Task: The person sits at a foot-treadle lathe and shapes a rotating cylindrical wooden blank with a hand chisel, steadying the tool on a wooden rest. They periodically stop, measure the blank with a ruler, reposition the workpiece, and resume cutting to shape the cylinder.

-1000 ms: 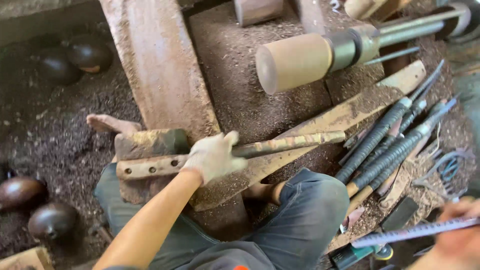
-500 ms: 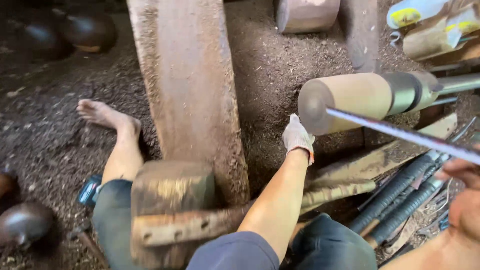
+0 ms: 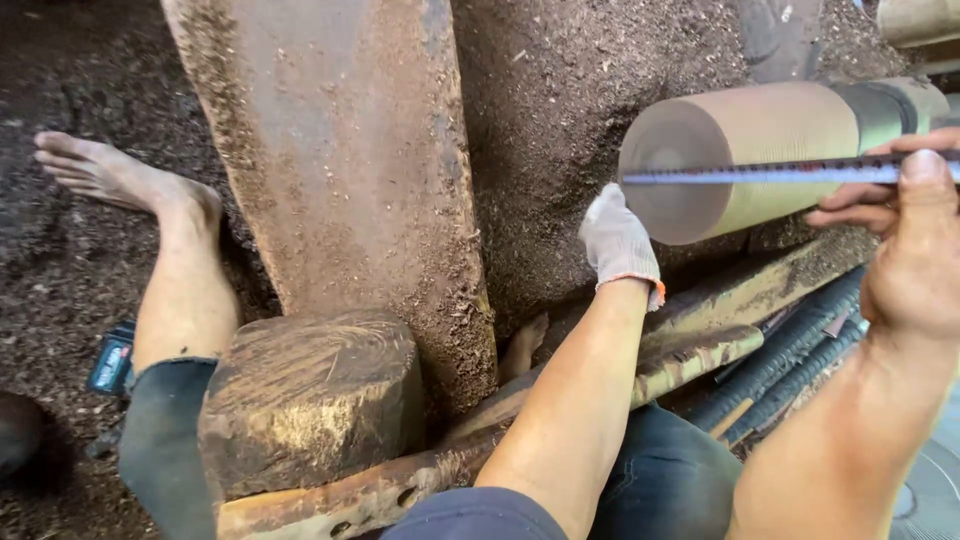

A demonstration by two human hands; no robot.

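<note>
A person sits on a sawdust-covered floor, seen from above, measuring a pale wooden cylinder mounted sideways on a lathe at the upper right. The bare right hand pinches a thin metal ruler between thumb and fingers, laying it across the cylinder's round end face. The left hand, in a white knit glove, reaches to that face's lower edge, fingers curled; whether it touches the wood is unclear. The step looks like sizing the blank; reading it calls for holding the ruler steady across the centre. A wide rusty beam and a wood block lie between the legs. No containers are visible.
</note>
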